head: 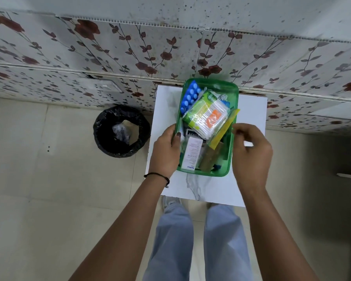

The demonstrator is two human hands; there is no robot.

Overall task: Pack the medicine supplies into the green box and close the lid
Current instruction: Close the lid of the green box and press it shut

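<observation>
The green box (203, 174) stands open on a small white table (249, 110), filled above its rim. Inside lie a blue blister pack (189, 96) at the far left, a clear bag of cotton swabs (209, 117) on top, a yellow strip (225, 128), a white medicine carton (192, 154) and a brown item (208, 159). My left hand (164, 153) grips the box's left rim, thumb inside. My right hand (251, 151) is at the right rim with curled fingertips by the yellow strip; whether it holds anything is unclear. No lid shows.
A bin with a black liner (121, 131) stands on the tiled floor left of the table. A floral-patterned wall (130, 53) runs right behind the table. My legs in light trousers (190, 240) are at the table's near edge.
</observation>
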